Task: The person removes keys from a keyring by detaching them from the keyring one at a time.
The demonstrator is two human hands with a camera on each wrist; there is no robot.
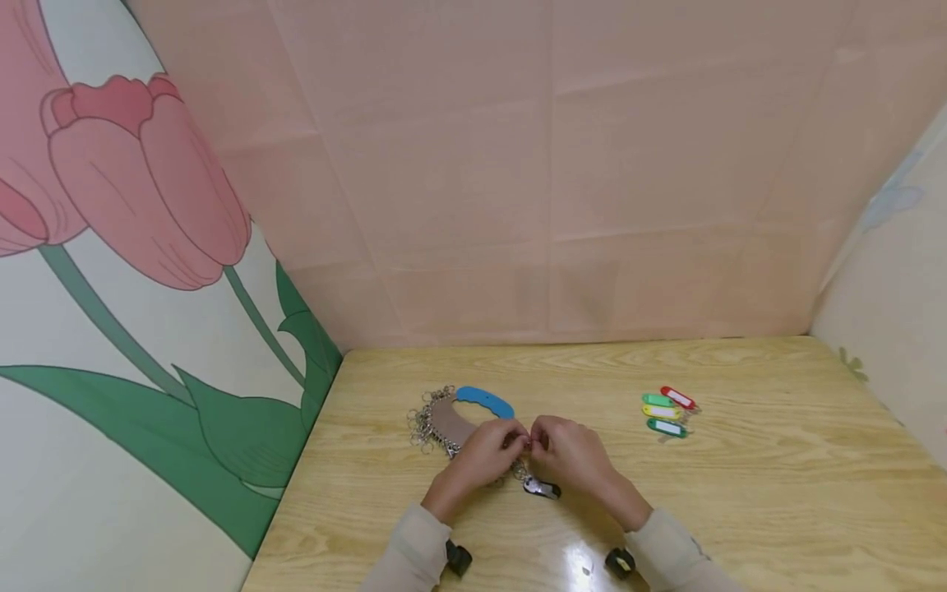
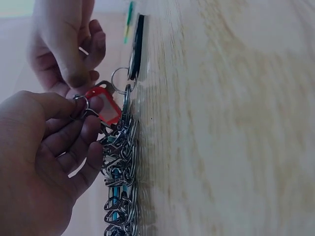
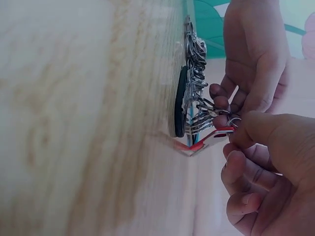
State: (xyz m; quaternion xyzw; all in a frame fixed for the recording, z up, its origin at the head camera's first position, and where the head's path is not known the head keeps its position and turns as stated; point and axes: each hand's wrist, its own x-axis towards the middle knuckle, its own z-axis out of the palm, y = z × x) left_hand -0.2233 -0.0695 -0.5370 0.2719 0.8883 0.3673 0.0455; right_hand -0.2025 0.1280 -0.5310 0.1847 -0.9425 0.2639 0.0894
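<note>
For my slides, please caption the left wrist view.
Left hand and right hand meet by a red tag, near clustered metal rings.

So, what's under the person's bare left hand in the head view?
A brown curved panel edged with small silver metal rings runs behind the left hand. The part directly under the hand is covered.

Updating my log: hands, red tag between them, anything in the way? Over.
Left hand pinching a metal ring. Right hand pinching one end of the red key tag. Clustered rings close by, might snag.
</note>
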